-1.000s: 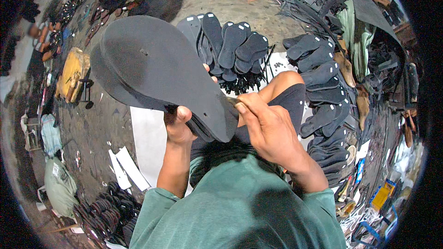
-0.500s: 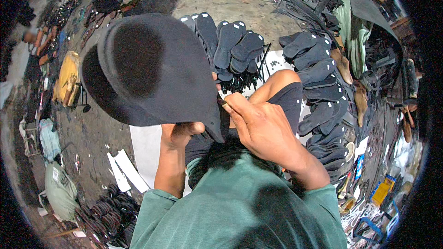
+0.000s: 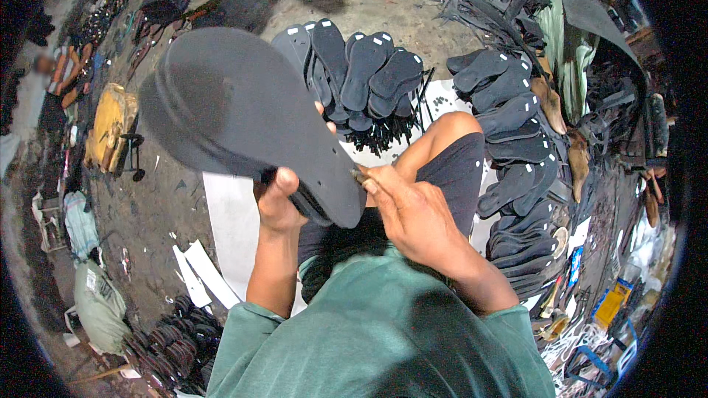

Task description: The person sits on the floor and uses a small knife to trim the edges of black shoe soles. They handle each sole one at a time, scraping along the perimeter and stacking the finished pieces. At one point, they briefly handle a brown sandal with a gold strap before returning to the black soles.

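- Grimy floor (image 3: pixel 169 203) surrounds us, strewn with dark scraps (image 3: pixel 479 18).
- Black soles (image 3: pixel 251 110), layered together, are held up before our chest — narrow end toward us, presumably so one edge faces both hands.
- Our left hand (image 3: pixel 279 203) grips them firmly near the narrow part, thumb on the near side and fingertips (image 3: pixel 320 108) past the far edge, seemingly to keep the layers aligned.
- Our right hand (image 3: pixel 420 214) pinches a small brownish piece (image 3: pixel 359 175) at the soles' right edge; fingers hide most of it, so we cannot tell whether it touches.
- Just beyond, a fan of dark soles (image 3: pixel 365 77) overlaps, perhaps to leave the white labels (image 3: pixel 326 23) showing.
- On our right, a curved row of soles (image 3: pixel 512 114) lies overlapped — likely to save room.
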`<act>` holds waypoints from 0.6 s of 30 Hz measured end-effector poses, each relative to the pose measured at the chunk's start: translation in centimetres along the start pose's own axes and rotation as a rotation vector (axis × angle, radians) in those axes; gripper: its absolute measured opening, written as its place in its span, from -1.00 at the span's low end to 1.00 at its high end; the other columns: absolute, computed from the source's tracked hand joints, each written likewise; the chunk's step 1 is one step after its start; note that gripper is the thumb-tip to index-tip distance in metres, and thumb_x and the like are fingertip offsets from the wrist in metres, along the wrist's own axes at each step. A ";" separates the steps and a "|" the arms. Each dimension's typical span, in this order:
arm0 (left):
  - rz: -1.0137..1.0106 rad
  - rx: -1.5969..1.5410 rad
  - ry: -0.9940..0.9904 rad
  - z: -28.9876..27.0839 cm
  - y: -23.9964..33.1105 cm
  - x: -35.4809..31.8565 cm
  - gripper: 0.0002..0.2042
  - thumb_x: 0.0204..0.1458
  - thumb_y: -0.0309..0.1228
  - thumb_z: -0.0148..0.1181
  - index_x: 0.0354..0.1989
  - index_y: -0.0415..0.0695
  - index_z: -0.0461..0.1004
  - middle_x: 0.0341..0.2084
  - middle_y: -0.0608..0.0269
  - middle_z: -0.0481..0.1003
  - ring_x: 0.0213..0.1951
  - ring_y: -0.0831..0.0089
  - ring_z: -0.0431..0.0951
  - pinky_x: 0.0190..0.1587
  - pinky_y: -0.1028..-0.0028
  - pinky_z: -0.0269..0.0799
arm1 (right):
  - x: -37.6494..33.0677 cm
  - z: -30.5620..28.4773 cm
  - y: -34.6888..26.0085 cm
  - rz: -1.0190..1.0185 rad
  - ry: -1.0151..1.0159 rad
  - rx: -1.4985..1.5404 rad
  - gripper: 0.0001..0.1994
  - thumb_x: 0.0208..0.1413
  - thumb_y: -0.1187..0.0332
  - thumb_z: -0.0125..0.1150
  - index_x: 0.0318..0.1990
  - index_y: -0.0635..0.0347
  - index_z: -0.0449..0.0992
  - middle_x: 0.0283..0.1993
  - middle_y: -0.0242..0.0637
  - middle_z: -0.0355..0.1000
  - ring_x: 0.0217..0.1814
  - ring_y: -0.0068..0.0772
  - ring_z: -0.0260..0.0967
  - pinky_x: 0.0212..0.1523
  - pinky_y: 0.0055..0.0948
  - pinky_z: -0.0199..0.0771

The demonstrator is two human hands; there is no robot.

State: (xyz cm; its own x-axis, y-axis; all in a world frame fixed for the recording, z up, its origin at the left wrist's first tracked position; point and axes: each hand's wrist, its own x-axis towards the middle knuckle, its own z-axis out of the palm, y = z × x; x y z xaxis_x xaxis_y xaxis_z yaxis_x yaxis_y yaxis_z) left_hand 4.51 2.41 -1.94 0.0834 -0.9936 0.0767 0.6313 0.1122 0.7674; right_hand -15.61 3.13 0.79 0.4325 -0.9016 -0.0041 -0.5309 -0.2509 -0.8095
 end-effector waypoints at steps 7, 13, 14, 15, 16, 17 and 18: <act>0.067 0.510 0.275 -7.3 0.3 11.5 -0.32 0.09 -0.45 0.37 0.40 -0.28 0.24 0.12 0.09 0.51 0.03 0.38 0.57 0.10 0.38 0.49 | 0.7 -2.0 0.2 0.087 0.310 0.238 -0.80 0.46 0.40 0.01 0.05 0.28 0.50 -0.59 -0.30 0.28 -0.57 -0.59 0.23 -0.52 -0.47 0.23; 0.170 0.846 0.420 -11.2 -1.6 13.6 -0.15 0.11 -0.40 0.40 0.54 -0.21 0.05 0.21 0.01 0.46 0.10 0.36 0.54 0.17 0.44 0.44 | 0.1 -2.5 0.8 0.075 0.304 0.144 -0.83 0.43 0.34 0.02 0.04 0.17 0.45 -0.51 0.07 0.48 -0.41 0.20 0.56 -0.46 -0.02 0.46; 0.077 0.639 0.367 -11.8 -1.3 13.1 -0.25 0.14 -0.39 0.36 0.49 -0.21 0.14 0.19 0.01 0.48 0.09 0.36 0.55 0.15 0.41 0.46 | -0.1 -2.5 0.8 0.081 0.302 0.162 -0.83 0.43 0.34 0.02 0.04 0.16 0.45 -0.51 0.07 0.48 -0.41 0.20 0.55 -0.45 0.00 0.46; -0.012 0.435 0.329 -12.7 -0.5 11.8 -0.35 0.17 -0.39 0.32 0.43 -0.22 0.22 0.17 0.01 0.49 0.07 0.36 0.57 0.14 0.38 0.49 | -0.1 -2.3 0.5 0.064 0.269 0.160 -0.82 0.43 0.32 0.02 0.04 0.14 0.45 -0.50 0.08 0.48 -0.41 0.21 0.55 -0.45 0.03 0.47; 0.008 0.306 0.215 -11.4 -0.1 10.2 -0.46 0.23 -0.26 0.29 0.31 -0.22 0.32 0.14 0.01 0.49 0.07 0.34 0.57 0.09 0.32 0.56 | 0.2 -1.9 0.3 0.051 0.239 0.158 -0.82 0.43 0.31 0.01 0.04 0.12 0.45 -0.50 0.08 0.49 -0.41 0.22 0.54 -0.44 0.06 0.47; -0.003 0.204 0.182 -9.9 -0.2 8.9 -0.40 0.24 -0.15 0.25 0.35 -0.22 0.27 0.17 0.00 0.47 0.12 0.30 0.54 0.12 0.29 0.55 | 0.6 -1.6 0.1 0.037 0.208 0.156 -0.82 0.43 0.29 0.01 0.04 0.10 0.45 -0.49 0.08 0.49 -0.42 0.22 0.54 -0.43 0.08 0.47; 0.000 0.108 0.162 -8.4 -0.2 7.5 -0.33 0.26 -0.05 0.21 0.39 -0.21 0.22 0.21 -0.01 0.45 0.17 0.27 0.52 0.15 0.26 0.55 | 1.1 -1.3 -0.6 0.034 0.142 0.024 -0.82 0.44 0.24 0.00 0.02 0.06 0.43 -0.48 0.08 0.51 -0.43 0.24 0.53 -0.42 0.14 0.46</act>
State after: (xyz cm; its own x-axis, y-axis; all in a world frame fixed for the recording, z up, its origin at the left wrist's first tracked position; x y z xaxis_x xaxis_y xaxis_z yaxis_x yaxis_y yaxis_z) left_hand 11.48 -4.90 -6.82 0.2122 -0.9770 -0.0198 0.5459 0.1017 0.8316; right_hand -15.79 1.86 2.01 0.3068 -0.9505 0.0501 -0.5247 -0.2128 -0.8242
